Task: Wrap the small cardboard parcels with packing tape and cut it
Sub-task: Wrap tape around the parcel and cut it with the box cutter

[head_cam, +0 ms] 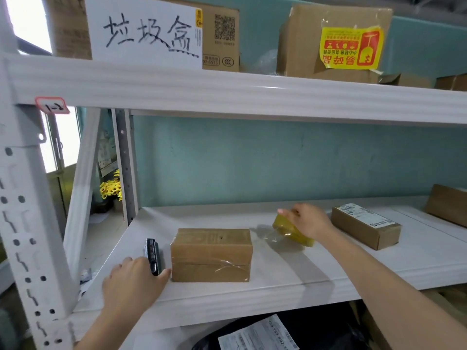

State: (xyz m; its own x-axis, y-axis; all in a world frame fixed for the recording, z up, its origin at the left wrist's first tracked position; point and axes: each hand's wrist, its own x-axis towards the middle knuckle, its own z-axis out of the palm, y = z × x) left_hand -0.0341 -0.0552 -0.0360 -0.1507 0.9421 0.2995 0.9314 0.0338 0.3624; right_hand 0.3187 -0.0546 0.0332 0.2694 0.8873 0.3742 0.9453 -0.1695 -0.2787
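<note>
A small cardboard parcel (211, 255) wrapped in clear tape stands on the white shelf (290, 271). My left hand (134, 281) grips a black utility knife (152, 255) just left of the parcel. Right of the parcel, my right hand (307, 219) holds a yellowish roll of packing tape (285, 227) tilted on the shelf, with a loose clear end trailing toward the parcel. A second small parcel (364, 227) with a white label lies further right.
Another cardboard box (448, 204) leans at the far right. Above, the upper shelf carries large boxes, one with a handwritten white sign (144, 31), one with a yellow sticker (350, 48). A black bag with a label (257, 335) sits below. The white upright post (27, 223) stands left.
</note>
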